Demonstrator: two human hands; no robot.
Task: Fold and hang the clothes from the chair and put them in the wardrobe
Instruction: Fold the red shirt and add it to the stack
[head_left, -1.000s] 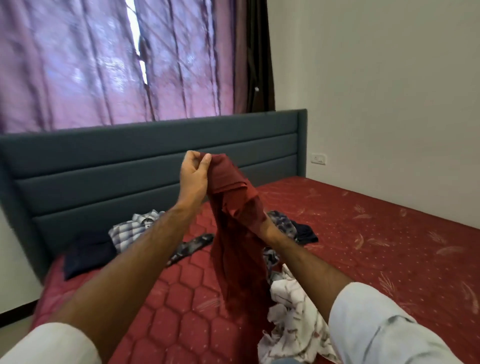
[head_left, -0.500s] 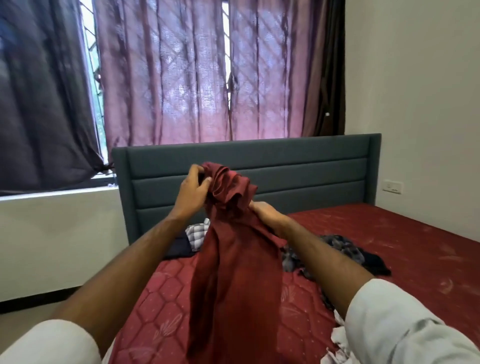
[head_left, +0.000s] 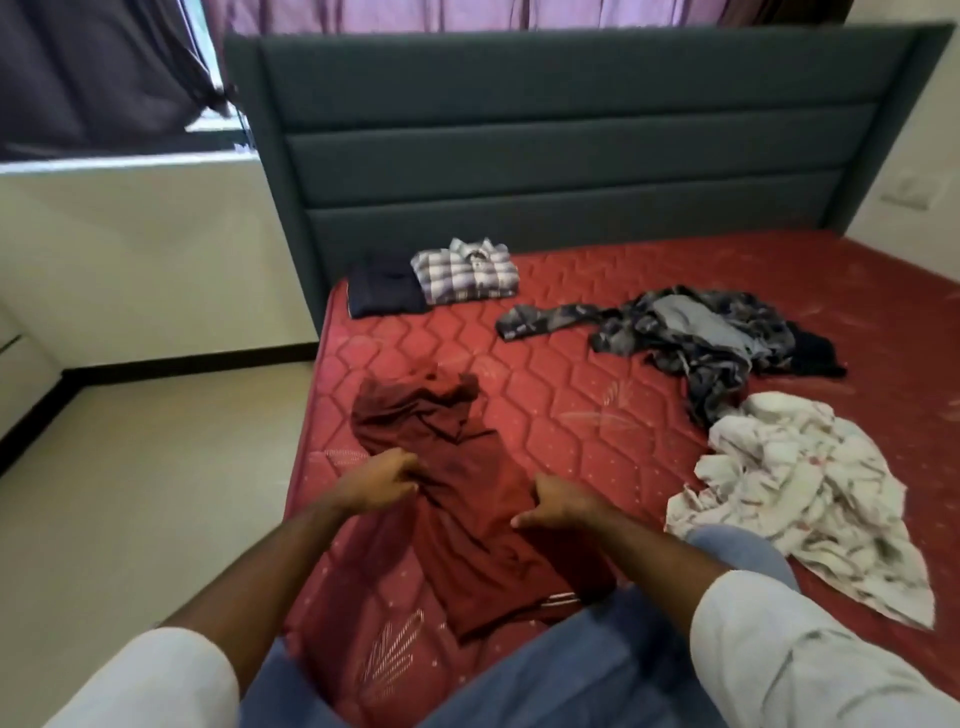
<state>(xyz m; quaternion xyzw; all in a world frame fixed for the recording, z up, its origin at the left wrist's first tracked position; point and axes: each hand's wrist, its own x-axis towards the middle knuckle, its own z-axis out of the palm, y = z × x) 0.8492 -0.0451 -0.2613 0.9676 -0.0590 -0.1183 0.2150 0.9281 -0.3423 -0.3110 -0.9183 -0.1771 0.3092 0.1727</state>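
Maroon garment (head_left: 467, 488) lying lengthwise on the near left part of the bed (head_left: 597, 415), its far end bunched. The left hand (head_left: 382, 480) has curled fingers gathering a fold at the garment's left edge; this grip is closed on the cloth. The right hand (head_left: 558, 506) rests at the right edge with fingers bent and thumb extended; whether its grip pinches the cloth cannot be told. Half a second earlier both hands held the garment raised before the headboard (head_left: 571, 145), hanging free; it now lies on the mattress. Toward the headboard: a folded checked shirt (head_left: 465, 270) beside a folded dark garment (head_left: 384, 293). To the right: an unfolded grey patterned garment (head_left: 691, 338) and a crumpled white printed garment (head_left: 800, 493).
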